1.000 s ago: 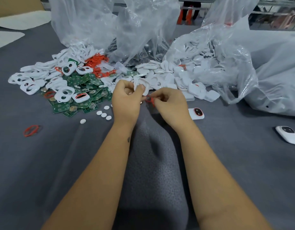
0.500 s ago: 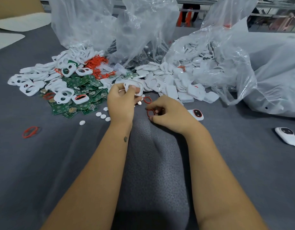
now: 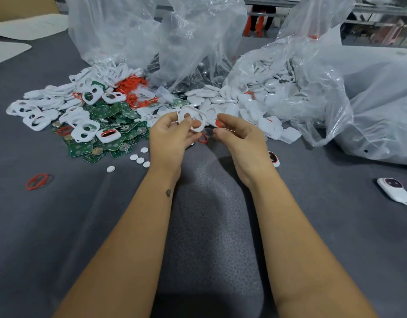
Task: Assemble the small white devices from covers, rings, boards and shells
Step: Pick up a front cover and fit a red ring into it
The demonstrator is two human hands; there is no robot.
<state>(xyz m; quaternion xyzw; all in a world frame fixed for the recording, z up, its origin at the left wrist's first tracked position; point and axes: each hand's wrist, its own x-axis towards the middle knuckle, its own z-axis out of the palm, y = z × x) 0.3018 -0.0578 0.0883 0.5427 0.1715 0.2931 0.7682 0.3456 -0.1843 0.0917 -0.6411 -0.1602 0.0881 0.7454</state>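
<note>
My left hand (image 3: 172, 136) holds a white cover (image 3: 193, 118) with two cut-outs, lifted above the grey mat. My right hand (image 3: 240, 140) pinches a small red ring (image 3: 218, 123) just right of the cover. Another red ring (image 3: 203, 139) lies on the mat between my hands. Heaps of white covers (image 3: 44, 111), green boards (image 3: 110, 125) and red rings (image 3: 133, 87) lie at the left. White shells (image 3: 223, 102) spill from a plastic bag at the centre right.
Clear plastic bags (image 3: 324, 88) stand behind the piles. Finished devices lie by my right wrist (image 3: 274, 158) and at the far right (image 3: 395, 190). Small white discs (image 3: 140, 159) and a loose red ring (image 3: 37, 181) lie on the grey mat (image 3: 209, 226).
My right hand dipped to the mat, then rose beside the cover with a red ring pinched in its fingers. My left hand kept hold of the white cover.
</note>
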